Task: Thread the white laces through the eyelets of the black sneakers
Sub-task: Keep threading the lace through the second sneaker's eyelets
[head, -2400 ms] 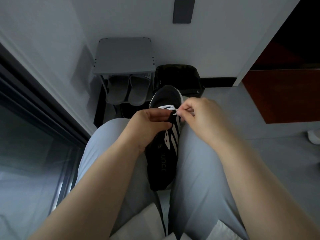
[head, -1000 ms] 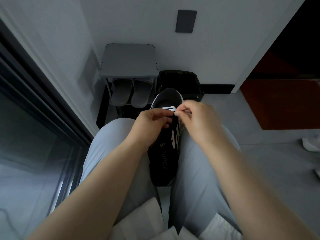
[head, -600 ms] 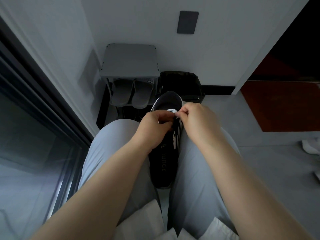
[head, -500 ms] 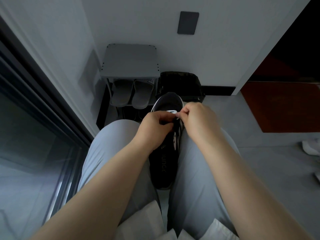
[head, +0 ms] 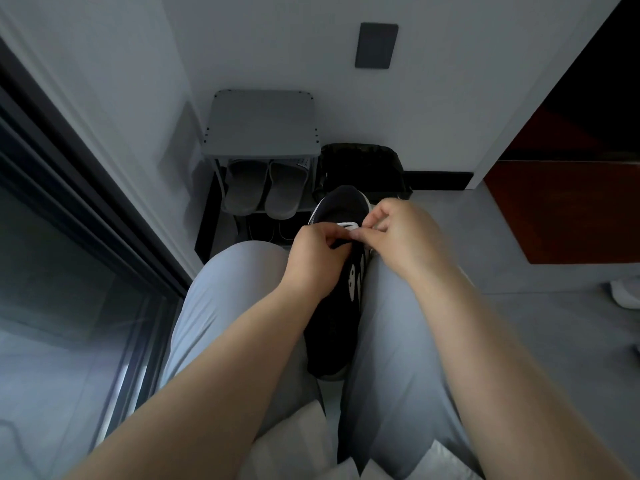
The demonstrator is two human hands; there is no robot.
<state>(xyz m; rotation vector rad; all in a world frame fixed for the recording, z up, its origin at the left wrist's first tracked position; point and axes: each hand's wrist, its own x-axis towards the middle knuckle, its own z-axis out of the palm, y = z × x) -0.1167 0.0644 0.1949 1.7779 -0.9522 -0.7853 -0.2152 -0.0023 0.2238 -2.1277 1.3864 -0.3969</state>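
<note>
The black sneaker (head: 334, 317) sits between the knees, toe at 12 o'clock. The left hand (head: 313, 258) curls its fingers round it. The right hand (head: 398, 237) pinches the white lace (head: 348, 226). A loose pinch could let the lace slip out.

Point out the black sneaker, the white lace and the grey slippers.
black sneaker (head: 330, 341): head view, its dark side panel.
white lace (head: 348, 224): head view, strip near the toe.
grey slippers (head: 244, 183): head view, left slipper's strap.
</note>
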